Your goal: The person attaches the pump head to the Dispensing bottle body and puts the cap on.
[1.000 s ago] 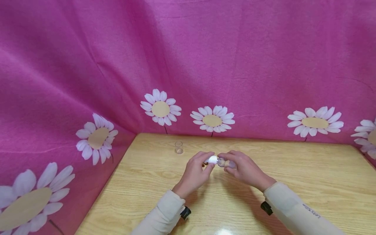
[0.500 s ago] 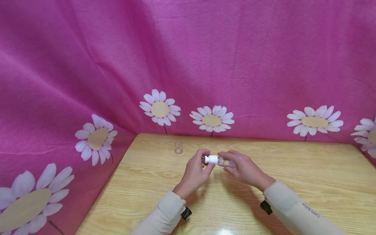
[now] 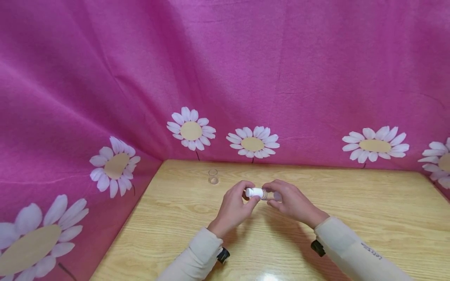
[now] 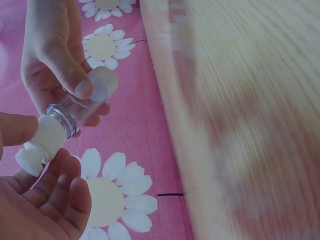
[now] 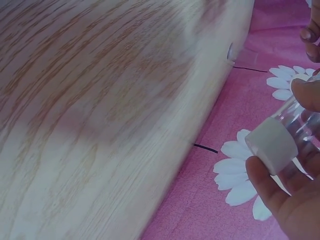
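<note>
A small clear bottle (image 3: 270,196) lies sideways between my two hands above the table. My right hand (image 3: 290,201) grips its body, thumb on one side and fingers on the other. At the bottle's neck, my left hand (image 3: 234,207) pinches a white pump top (image 3: 254,192). In the left wrist view, the pump top (image 4: 42,142) sits right at the bottle's clear collar (image 4: 61,120), with a rounded knob at its outer end. The right wrist view shows a whitish band (image 5: 272,145) at the bottle's other end, near my right fingertips.
Toward the back left of the wooden table (image 3: 168,218) stands a small clear cup-shaped piece (image 3: 213,177). Pink cloth (image 3: 299,78) with white daisies hangs behind the table and along its left side.
The white pump top now sits closer against the bottle's neck, with more of it showing. My left fingers have shifted around it, while my right hand keeps its grip almost unmoved.
</note>
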Demonstrator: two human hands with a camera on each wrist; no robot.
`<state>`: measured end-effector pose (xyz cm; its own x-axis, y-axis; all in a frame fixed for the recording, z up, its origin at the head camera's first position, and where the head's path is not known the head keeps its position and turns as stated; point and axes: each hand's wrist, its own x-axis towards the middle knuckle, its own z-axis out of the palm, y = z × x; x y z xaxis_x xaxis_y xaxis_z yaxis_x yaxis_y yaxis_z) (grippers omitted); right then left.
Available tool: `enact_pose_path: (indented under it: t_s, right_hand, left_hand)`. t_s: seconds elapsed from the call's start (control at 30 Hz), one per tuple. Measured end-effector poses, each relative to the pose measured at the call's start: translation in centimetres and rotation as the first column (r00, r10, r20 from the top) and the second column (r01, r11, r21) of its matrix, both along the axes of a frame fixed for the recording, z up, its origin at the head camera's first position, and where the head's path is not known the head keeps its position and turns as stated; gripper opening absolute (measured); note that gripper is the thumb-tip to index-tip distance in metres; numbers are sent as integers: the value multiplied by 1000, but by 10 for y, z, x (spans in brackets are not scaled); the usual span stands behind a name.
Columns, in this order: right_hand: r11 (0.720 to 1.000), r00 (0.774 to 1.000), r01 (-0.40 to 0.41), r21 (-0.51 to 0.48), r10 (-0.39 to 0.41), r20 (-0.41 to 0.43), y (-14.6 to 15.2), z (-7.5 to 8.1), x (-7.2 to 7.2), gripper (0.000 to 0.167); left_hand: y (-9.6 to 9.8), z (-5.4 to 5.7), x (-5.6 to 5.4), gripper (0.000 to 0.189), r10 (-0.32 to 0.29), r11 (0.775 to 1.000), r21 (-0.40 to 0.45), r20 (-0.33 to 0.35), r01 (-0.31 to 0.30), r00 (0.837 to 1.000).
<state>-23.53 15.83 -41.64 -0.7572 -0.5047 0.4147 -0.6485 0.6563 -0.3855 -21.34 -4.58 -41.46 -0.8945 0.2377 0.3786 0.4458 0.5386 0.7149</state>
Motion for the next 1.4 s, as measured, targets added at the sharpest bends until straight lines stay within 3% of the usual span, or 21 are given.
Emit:
enact_pose_path:
  t_s: [0.27, 0.57, 0.9, 1.4]
  right_hand:
    - [1000, 1000, 5, -12, -5, -21, -2, 1, 1, 39]
    - [1000, 1000, 5, 4, -5, -11, -4, 1, 0, 37]
    - [999, 1000, 9, 48, -9, 10, -8, 1, -1, 40]
    - [997, 999, -5, 71, 1, 50, -5, 0, -2, 36]
  left_hand:
    - [-2, 0, -1, 24, 29, 999, -19, 13, -29, 999]
    - [-6, -2, -1, 24, 9, 999, -33, 30, -8, 999]
    - [-10, -2, -8, 24, 60, 998, -33, 121, -56, 991]
    - [-8, 1, -20, 25, 43, 999, -6, 188, -42, 981]
